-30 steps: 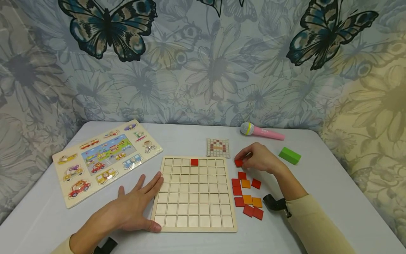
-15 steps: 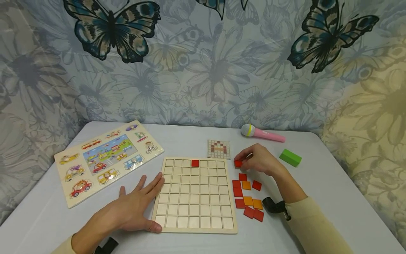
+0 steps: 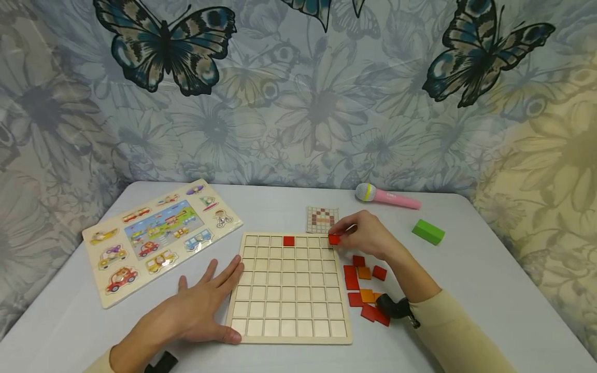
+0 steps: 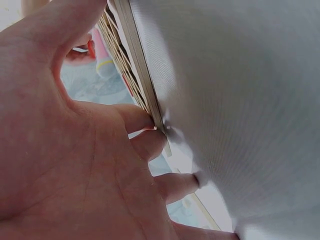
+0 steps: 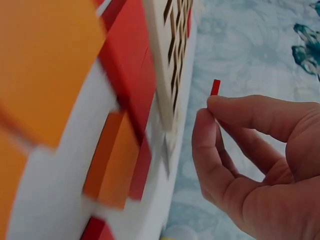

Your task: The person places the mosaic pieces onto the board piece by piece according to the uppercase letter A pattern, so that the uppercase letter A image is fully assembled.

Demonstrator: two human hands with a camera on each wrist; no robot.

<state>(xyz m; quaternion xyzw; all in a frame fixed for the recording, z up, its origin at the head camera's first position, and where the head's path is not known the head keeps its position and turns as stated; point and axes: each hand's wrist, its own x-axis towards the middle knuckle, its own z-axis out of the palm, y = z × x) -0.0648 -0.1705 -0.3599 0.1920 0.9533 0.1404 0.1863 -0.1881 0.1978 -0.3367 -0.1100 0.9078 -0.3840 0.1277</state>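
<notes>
Orange tile (image 3: 377, 297) mostly hidden by black wrist camera (image 3: 394, 306). Right grip (image 3: 366, 235) pinches red tile (image 3: 333, 240), shifted left since earlier to grid board (image 3: 296, 280), far right corner. Left grip (image 3: 200, 305), fingers spread, touches left edge.

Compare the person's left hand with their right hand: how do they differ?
The left hand has its fingers spread; the right hand has its fingers curled.
The left hand touches the left edge of the board, gripping nothing; the right hand pinches a red tile.
The left hand is nearer the person; the right hand is by the board's far right corner.
Both hands are bare.
</notes>
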